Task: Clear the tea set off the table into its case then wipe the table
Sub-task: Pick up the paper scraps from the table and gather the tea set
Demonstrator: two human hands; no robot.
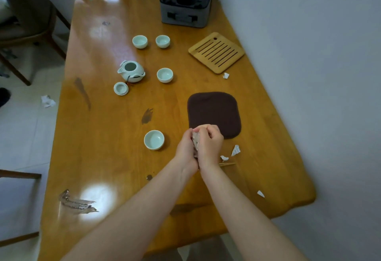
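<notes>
No legible text, apparently.

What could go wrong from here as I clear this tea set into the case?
The left hand and right hand grip crumpled paper close beside the nearest cup; a forearm swing could knock it. The lid lies off the teapot, apparently joined by a cord, so lifting the teapot may drag it. The paper scrap near the right edge of the table could be swept onto the floor when wiping.

We've got bare tabletop (107,147) on the left, only brown smears (147,115) there. Toward the case (185,17), a clear lane runs btwn mid cup (165,75) & slatted tray (216,52); dark mat (214,112) & near cup (154,139) flank its start.
</notes>
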